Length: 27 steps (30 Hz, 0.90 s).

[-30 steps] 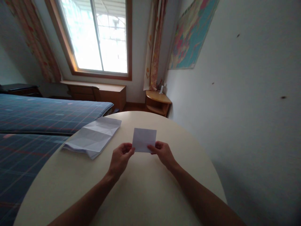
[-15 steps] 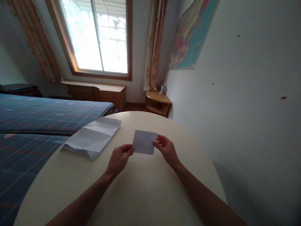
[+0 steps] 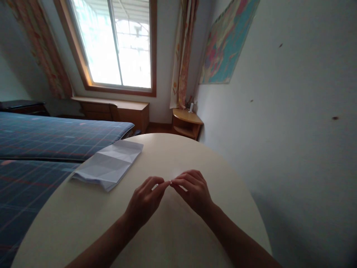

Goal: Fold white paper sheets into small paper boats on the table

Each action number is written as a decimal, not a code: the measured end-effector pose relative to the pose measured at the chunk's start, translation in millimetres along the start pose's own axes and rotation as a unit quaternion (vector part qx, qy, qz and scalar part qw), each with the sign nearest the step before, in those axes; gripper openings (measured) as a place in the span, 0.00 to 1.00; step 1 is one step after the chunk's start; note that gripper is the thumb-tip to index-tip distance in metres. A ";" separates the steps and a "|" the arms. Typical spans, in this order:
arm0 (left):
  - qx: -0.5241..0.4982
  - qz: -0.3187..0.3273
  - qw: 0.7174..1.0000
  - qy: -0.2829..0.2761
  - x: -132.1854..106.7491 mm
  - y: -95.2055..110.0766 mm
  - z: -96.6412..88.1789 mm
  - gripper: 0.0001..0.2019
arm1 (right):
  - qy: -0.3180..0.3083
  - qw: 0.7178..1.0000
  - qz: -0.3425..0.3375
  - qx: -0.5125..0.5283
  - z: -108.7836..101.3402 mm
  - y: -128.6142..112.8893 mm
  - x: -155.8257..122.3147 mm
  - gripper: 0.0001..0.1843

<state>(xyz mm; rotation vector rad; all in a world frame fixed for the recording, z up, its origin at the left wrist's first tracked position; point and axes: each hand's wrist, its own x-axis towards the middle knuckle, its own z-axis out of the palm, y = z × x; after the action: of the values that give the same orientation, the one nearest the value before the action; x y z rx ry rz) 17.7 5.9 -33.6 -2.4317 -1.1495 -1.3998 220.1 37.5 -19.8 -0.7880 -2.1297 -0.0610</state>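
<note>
Over the middle of the round table, my left hand [image 3: 145, 199] and my right hand [image 3: 194, 190] meet at the fingertips. Both are closed in a pinch. Between them a tiny white bit of the paper square [image 3: 171, 182] shows; the rest is hidden by the fingers or turned edge-on, and I cannot tell whether it is folded. To the left lies a stack of creased white paper [image 3: 111, 163], apart from both hands, with its near corner raised.
The cream round table [image 3: 167, 238] lies under my forearms. A bed with a blue plaid mattress [image 3: 55, 137] adjoins it at the left, and a white wall [image 3: 292, 156] rises at the right. A wooden corner shelf [image 3: 187, 117] stands beyond the table.
My hands have come together from the two sides of the paper square. Its flat face, plainly visible before, is now almost wholly out of sight. The creased paper stack has stayed put.
</note>
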 end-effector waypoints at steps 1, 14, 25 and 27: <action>-0.006 -0.001 1.000 0.002 0.3 0.3 0.5 0.11 | -0.002 1.000 -0.004 0.001 1.7 -0.2 -0.6 0.04; 0.013 -0.052 0.998 -0.034 5.8 -14.9 -5.7 0.06 | -0.007 1.000 0.006 0.021 9.0 10.6 -0.5 0.05; -0.113 -0.207 0.971 -0.025 10.0 -19.7 -9.0 0.08 | 0.079 0.953 0.218 0.195 -0.8 18.8 1.3 0.06; -0.150 -0.267 0.952 -0.022 11.4 -17.8 -5.9 0.09 | 0.096 0.921 0.282 0.250 3.7 19.1 0.1 0.12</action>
<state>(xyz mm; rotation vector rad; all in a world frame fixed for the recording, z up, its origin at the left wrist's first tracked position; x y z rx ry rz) 5.2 22.2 -26.0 -2.4572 -1.8288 -1.7805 228.0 53.9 -26.4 -0.9948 -1.5595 0.6588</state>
